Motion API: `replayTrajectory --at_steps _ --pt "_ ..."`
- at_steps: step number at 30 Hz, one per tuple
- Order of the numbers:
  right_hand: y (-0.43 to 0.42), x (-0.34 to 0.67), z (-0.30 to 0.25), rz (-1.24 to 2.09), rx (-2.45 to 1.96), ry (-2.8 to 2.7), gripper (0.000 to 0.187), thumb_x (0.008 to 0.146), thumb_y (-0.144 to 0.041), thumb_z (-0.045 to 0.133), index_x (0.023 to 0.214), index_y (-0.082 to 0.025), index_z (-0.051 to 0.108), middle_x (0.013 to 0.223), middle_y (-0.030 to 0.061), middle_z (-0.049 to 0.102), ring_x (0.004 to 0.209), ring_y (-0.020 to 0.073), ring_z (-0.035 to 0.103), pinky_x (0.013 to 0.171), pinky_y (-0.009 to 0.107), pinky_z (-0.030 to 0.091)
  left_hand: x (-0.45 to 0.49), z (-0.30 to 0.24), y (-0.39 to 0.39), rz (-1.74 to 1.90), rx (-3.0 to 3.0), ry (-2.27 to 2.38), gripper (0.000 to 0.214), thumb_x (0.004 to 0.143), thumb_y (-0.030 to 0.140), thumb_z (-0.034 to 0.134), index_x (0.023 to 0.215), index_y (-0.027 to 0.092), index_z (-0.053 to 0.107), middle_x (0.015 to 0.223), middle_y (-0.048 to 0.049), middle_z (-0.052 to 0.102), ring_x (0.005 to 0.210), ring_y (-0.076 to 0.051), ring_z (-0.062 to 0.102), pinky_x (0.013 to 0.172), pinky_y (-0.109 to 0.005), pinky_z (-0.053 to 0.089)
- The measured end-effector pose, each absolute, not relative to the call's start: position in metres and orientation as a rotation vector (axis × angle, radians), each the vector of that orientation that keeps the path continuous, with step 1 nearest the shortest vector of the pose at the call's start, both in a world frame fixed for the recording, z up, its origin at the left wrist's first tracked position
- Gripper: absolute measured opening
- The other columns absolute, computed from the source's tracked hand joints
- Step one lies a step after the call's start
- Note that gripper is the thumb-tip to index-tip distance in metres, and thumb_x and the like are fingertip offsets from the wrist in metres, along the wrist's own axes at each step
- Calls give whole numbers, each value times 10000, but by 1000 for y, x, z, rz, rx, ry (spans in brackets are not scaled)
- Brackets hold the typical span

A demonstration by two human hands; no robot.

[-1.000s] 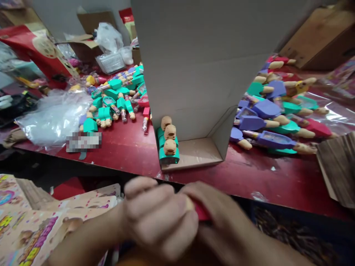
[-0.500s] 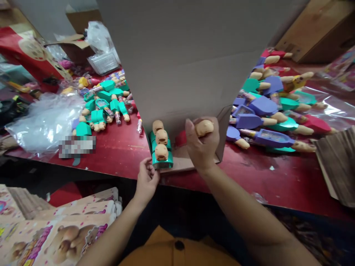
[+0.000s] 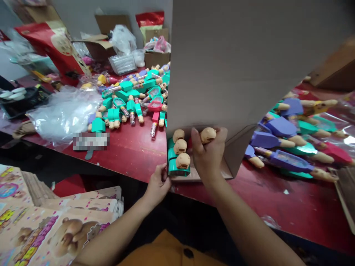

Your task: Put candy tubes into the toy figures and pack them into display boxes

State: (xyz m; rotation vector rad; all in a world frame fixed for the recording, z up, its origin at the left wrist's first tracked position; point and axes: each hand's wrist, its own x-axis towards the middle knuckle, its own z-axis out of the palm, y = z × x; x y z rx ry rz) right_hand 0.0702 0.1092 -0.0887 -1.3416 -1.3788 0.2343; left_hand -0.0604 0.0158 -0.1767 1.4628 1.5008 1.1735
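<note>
My right hand is closed round a bear-headed toy inside a tall open cardboard box. The toy's tan head pokes out above my fingers; a bit of red shows beside my hand, and the rest is hidden. Three green toys with tan bear heads stand in a row along the box's left wall. At the box's lower left front corner, my left hand has its fingers curled on the cardboard edge, beside the nearest green toy.
Many green toys lie heaped left of the box on the red table. Purple, green and red ones lie to the right. Clear plastic bags lie farther left. Stacked bear-printed cards are at lower left.
The view has swung left, so the box and both hands appear farther right. My right hand with its toy has come closer to the green row. My left hand stays at the box corner.
</note>
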Motion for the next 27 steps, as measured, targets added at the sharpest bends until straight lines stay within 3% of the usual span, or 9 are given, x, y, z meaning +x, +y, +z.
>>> replayTrajectory --at_steps 6,13,19,24,27 --pt "121 65 -92 225 -1353 -1343 384 758 -591 436 800 -228 316 687 -10 407 611 164 430 559 311 361 -63 -181 15 1139 1481 1504 247 737 195 462 981 176 436 634 63 385 568 -96 402 578 -227 346" --pt "110 65 -95 267 -1267 -1373 364 777 -558 445 810 -217 320 687 -10 427 610 155 427 548 290 349 -63 -172 17 1192 1527 1503 170 723 183 463 892 172 453 593 69 362 538 -103 371 543 -230 329" --pt "130 62 -119 379 -1265 -1455 347 782 -559 391 798 -219 323 696 1 444 628 161 456 570 299 389 -59 -177 18 1160 1478 1549 194 732 173 487 924 174 459 644 62 380 604 -101 407 634 -244 381" --pt "121 89 -114 359 -1169 -1573 371 743 -567 443 799 -200 426 771 29 489 744 174 490 725 354 440 -67 -169 18 1118 1484 1569 195 804 263 467 969 161 486 633 50 445 549 -105 446 590 -252 410" --pt "97 134 -121 239 -1214 -1466 401 717 -551 499 873 -186 440 915 94 477 959 257 451 888 473 358 -82 -155 38 1173 1460 1646 187 849 296 436 832 149 550 659 1 511 615 -138 507 633 -291 440"
